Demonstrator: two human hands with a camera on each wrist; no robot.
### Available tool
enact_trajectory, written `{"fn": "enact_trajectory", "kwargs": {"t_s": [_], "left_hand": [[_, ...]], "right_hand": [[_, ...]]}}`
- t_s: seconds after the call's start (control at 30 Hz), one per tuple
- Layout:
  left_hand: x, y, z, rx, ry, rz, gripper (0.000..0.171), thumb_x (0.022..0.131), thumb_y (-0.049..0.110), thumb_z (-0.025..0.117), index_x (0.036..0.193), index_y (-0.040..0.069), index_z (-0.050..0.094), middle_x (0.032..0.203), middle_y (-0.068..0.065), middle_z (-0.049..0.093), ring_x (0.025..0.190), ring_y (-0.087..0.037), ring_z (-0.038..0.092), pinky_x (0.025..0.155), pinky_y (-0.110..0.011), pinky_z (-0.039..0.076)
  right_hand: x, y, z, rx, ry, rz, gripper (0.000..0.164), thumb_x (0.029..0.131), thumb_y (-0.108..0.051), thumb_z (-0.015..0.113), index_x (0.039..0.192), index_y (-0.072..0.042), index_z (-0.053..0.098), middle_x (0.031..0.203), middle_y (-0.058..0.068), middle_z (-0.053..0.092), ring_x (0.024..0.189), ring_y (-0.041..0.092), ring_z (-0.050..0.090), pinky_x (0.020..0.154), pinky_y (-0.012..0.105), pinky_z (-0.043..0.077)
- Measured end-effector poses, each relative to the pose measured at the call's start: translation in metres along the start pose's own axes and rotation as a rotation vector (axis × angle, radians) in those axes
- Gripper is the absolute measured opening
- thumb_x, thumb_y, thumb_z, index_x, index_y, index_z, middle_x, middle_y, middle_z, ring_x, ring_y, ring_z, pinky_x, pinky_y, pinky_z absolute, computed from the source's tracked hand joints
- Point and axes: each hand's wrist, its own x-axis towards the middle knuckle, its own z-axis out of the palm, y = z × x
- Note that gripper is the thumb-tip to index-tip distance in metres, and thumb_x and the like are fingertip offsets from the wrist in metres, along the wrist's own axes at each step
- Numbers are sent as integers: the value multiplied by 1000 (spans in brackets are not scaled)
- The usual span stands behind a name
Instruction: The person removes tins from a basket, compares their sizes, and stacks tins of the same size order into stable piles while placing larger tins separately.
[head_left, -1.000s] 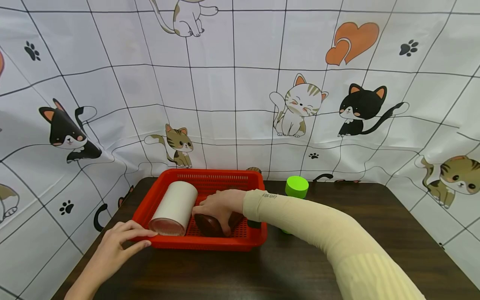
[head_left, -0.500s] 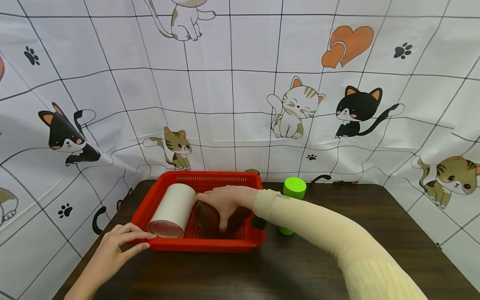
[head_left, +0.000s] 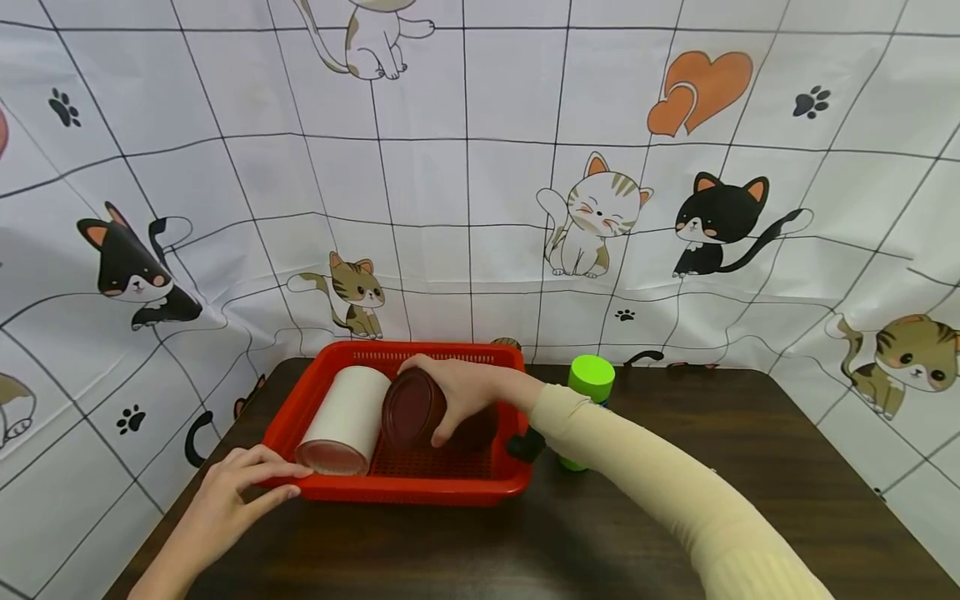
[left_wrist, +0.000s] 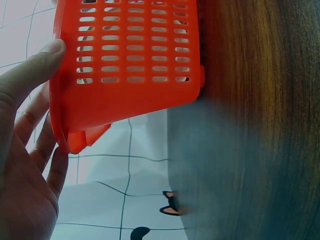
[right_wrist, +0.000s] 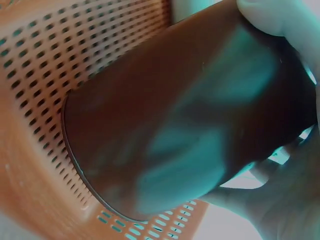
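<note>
My right hand [head_left: 468,392] grips a dark brown cylindrical canister [head_left: 410,410] near one end, thumb on the near side. The canister [right_wrist: 150,125] is tilted inside the red plastic basket [head_left: 420,490], its rimmed end low by the perforated floor and wall in the right wrist view. Beside it on the left lies a white cylindrical container [head_left: 347,417] with a pinkish end facing me. At the basket's front left corner, my left hand [head_left: 236,496] holds the rim. The left wrist view has the left thumb [left_wrist: 50,52] on one side of the rim and fingers on the other.
A bottle with a bright green cap [head_left: 592,375] stands right of the basket, partly behind my right sleeve [head_left: 645,467]. The dark wooden table [head_left: 360,550] meets a cat-print sheet [head_left: 480,183] at its back and sides.
My right hand has raised and tilted the brown canister, turning its round end toward the front left. My left hand stays at the basket corner.
</note>
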Motion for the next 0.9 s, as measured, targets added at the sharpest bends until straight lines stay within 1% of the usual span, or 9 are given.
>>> {"fn": "enact_trajectory", "kwargs": {"t_s": [0.13,0.27,0.4,0.5,0.57,0.7,0.83,0.9], "left_hand": [[0,1,0,-1,-5,-4,44,63,4,88,96,31,77,88,17,65,81,2,43,66,-19,34],[0,1,0,5,-12,-19,43,63,5,88,96,31,77,88,17,64,83,2,43,66,-20,36],[0,1,1,9,-14,-28,43,63,5,88,96,31,77,88,17,65,83,3,43,65,-21,36],[-1,1,2,7,-16,-34,43,64,5,88,97,31,77,89,17,65,83,3,43,65,-21,36],[-1,1,2,7,-16,-32,43,63,5,88,97,31,77,89,17,65,83,3,43,65,-21,37],[-1,-1,1,13,-9,-22,45,63,5,88,97,32,77,89,17,65,84,3,43,66,-22,36],[0,-1,1,10,-9,-21,44,63,5,88,97,32,77,89,17,65,84,2,44,65,-23,37],[-1,-1,2,10,-13,-24,44,63,6,88,97,32,77,89,17,65,84,2,44,65,-23,38]], "right_hand": [[-8,-2,-6,115,72,-11,94,70,-22,90,143,-18,30,134,-2,54,121,10,53,100,26,47],[-16,-6,-11,198,141,-33,97,70,-21,90,145,-16,29,135,-1,55,123,11,54,102,27,46],[-25,-10,-14,244,225,-38,99,71,-19,88,147,-16,26,137,0,55,124,12,54,103,31,47],[-32,-14,-17,293,296,-25,101,71,-16,88,149,-18,24,137,1,54,125,14,54,105,36,46],[-36,-17,-19,318,349,-17,102,70,-14,88,149,-19,23,138,1,54,125,14,54,106,38,45],[-42,-22,-27,374,450,-27,103,70,-11,88,149,-19,23,139,4,52,126,17,54,109,42,43],[-47,-27,-34,430,517,-38,103,69,-4,87,149,-17,22,138,5,52,126,20,54,110,44,42],[-49,-27,-37,438,542,-37,103,69,-3,87,148,-17,22,138,5,53,126,20,55,111,44,41]]}}
